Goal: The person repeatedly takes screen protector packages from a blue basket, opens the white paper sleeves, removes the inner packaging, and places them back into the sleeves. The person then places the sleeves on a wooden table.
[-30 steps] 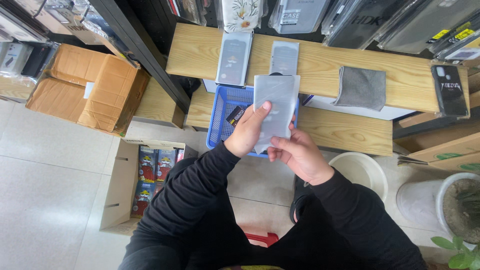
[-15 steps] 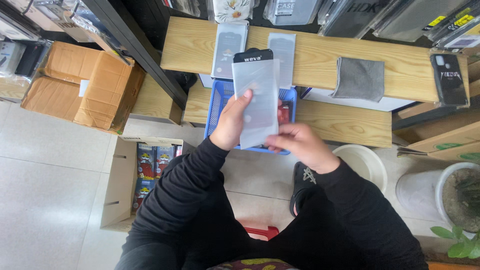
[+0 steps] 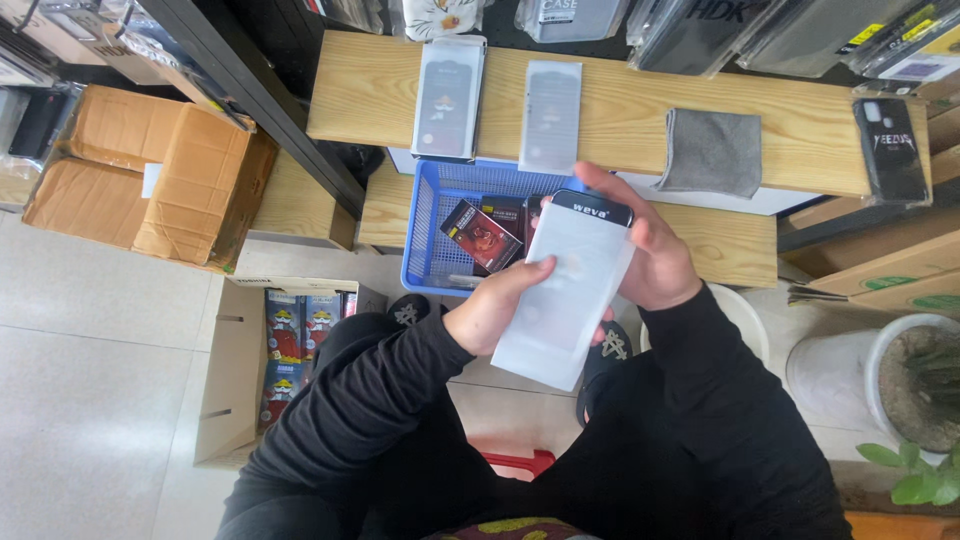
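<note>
Both hands hold a long translucent white sleeve package (image 3: 565, 290) with a black top strip, tilted over my lap. My left hand (image 3: 495, 305) grips its left edge near the middle. My right hand (image 3: 645, 255) wraps the upper right side, fingers curled over the top. Just beyond it stands a blue plastic basket (image 3: 425, 225) with several small dark boxes inside. Two similar translucent packages (image 3: 450, 95) (image 3: 550, 115) lie flat on the wooden shelf (image 3: 640, 100) above the basket.
A grey cloth (image 3: 712, 150) and a black phone case (image 3: 890, 150) lie on the shelf at right. Cardboard boxes (image 3: 150, 170) sit at left, an open carton of red packs (image 3: 290, 350) by my knee. A white pot with a plant (image 3: 900, 390) stands at right.
The package has come down from the raised, upright position toward my lap and tilted. My right hand moved from its lower edge up to its top right side.
</note>
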